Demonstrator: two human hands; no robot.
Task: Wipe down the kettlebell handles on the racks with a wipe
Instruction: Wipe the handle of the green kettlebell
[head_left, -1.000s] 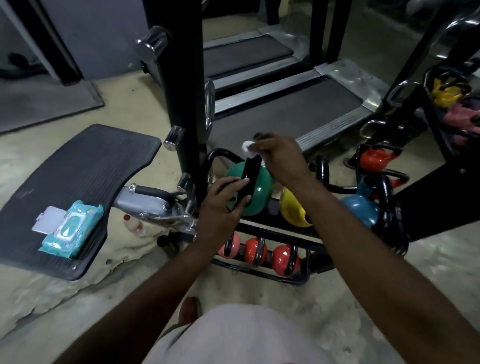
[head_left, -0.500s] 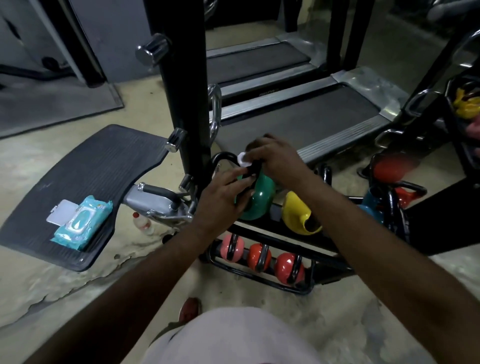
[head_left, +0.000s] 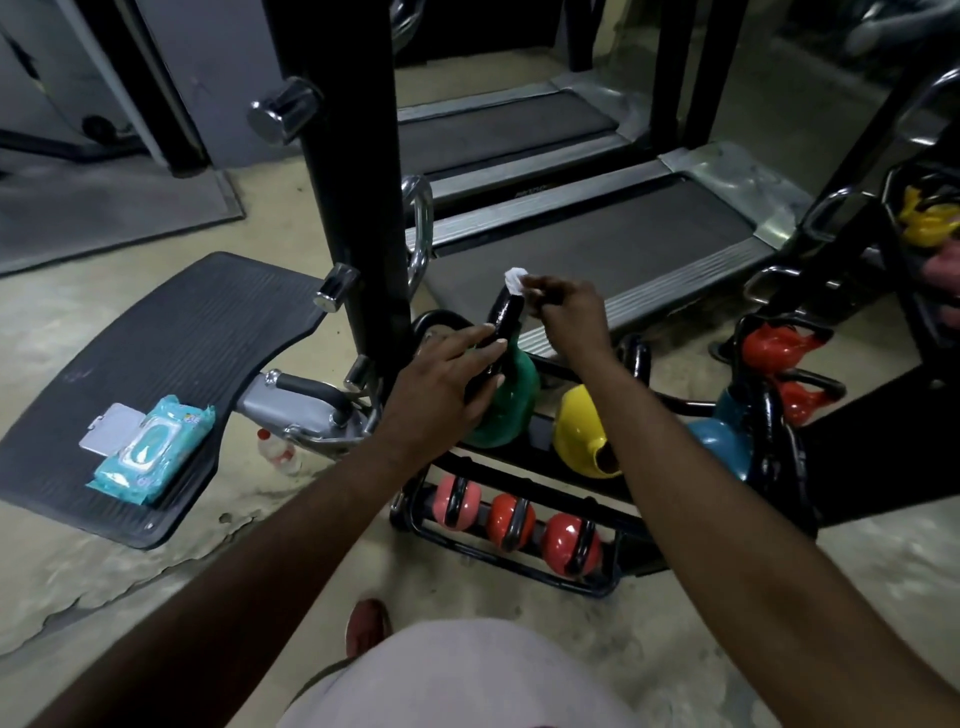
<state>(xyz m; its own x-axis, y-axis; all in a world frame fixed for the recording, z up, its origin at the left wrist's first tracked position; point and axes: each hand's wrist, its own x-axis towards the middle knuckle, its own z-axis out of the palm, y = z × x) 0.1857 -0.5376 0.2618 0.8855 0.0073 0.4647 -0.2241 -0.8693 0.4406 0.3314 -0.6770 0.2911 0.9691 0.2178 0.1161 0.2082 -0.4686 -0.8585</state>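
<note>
Bright kettlebells against black metal

We see a green kettlebell (head_left: 511, 400) with a black handle (head_left: 503, 325), a white wipe (head_left: 516, 281), a yellow kettlebell (head_left: 579, 428), a blue one (head_left: 722, 441), red ones (head_left: 511, 517) below, and a turquoise wipe packet (head_left: 150, 452) on a ribbed black mat (head_left: 171, 343).

No text I can read anywhere. The wipes pack (head_left: 150, 451) on the mat has print on its label, too small and blurred. The treadmill (head_left: 587, 244) edge carries a faint mark, illegible.
</note>
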